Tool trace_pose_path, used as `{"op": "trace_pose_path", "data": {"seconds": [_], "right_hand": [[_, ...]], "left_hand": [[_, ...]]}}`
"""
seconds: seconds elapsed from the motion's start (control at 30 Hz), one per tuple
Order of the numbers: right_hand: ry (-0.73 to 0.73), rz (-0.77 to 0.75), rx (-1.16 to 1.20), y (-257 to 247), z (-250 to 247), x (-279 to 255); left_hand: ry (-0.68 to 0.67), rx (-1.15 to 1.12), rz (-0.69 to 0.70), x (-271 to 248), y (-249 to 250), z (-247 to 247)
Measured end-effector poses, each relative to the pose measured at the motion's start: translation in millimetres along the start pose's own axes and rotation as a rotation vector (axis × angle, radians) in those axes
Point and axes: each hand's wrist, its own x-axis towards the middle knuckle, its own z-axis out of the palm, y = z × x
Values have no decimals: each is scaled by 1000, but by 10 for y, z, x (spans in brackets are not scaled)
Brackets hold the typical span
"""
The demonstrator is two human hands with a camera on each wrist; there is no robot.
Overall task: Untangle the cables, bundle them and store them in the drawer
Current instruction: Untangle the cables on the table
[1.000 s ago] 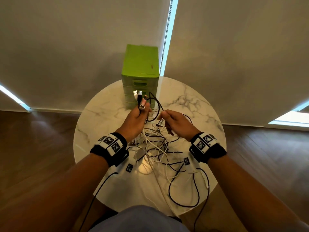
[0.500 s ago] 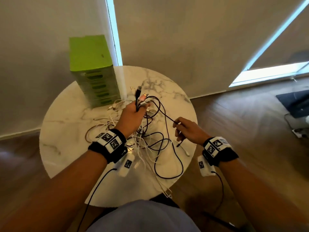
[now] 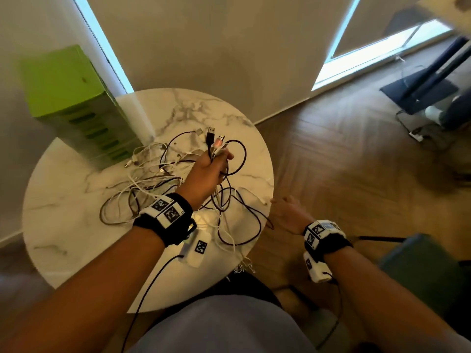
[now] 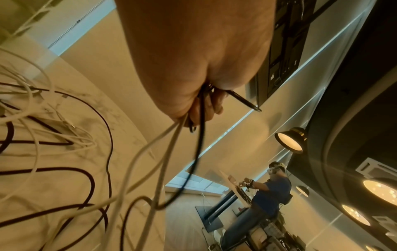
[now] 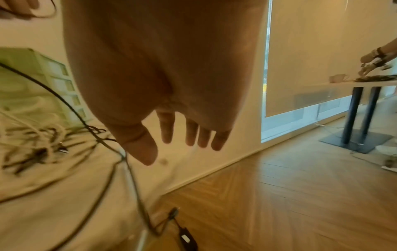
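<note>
Left hand (image 3: 206, 174) is raised over the table (image 3: 63, 207), fist clenched round a bunch of cables (image 3: 153, 184), plug ends (image 3: 215, 140) sticking up out of the top of the fist. The wrist view confirms black and white leads (image 4: 171, 152) running down from the closed fingers to the heap below. Right hand (image 3: 288, 212) is released, fingers (image 5: 191, 132) straight and spread, holding nothing, just off the table edge at about 4 o'clock from the left hand.

The heap lies on the table at roughly 8 o'clock from the left fist and at 9 to 10 o'clock from the right hand. One dark loop (image 3: 237, 225) droops toward the table's right edge, nearest the right hand. Drawers (image 3: 76, 108) stand at 10 o'clock on the table, all apparently closed.

Judgement: still untangling; the free right hand is better placed to draw out that loop, pulling toward 3 o'clock.
</note>
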Motion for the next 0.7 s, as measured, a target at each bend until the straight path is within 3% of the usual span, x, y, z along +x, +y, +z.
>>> {"op": "trace_pose_path", "data": {"seconds": [0.07, 0.17, 0.27, 0.37, 0.57, 0.7], "right_hand": [[76, -161, 113, -246, -62, -49], [79, -471, 163, -675, -167, -79], [50, -594, 168, -965, -195, -69], [52, -564, 200, -1016, -274, -67], [268, -527, 141, -753, -477, -34], [341, -318, -40, -510, -602, 4]], "left_hand": [[-7, 22, -12, -1, -30, 61], [8, 48, -9, 12, -58, 108], [35, 92, -20, 50, -77, 84], [56, 75, -11, 64, -76, 37], [158, 148, 30, 86, -54, -122], [165, 189, 0, 90, -37, -232]]}}
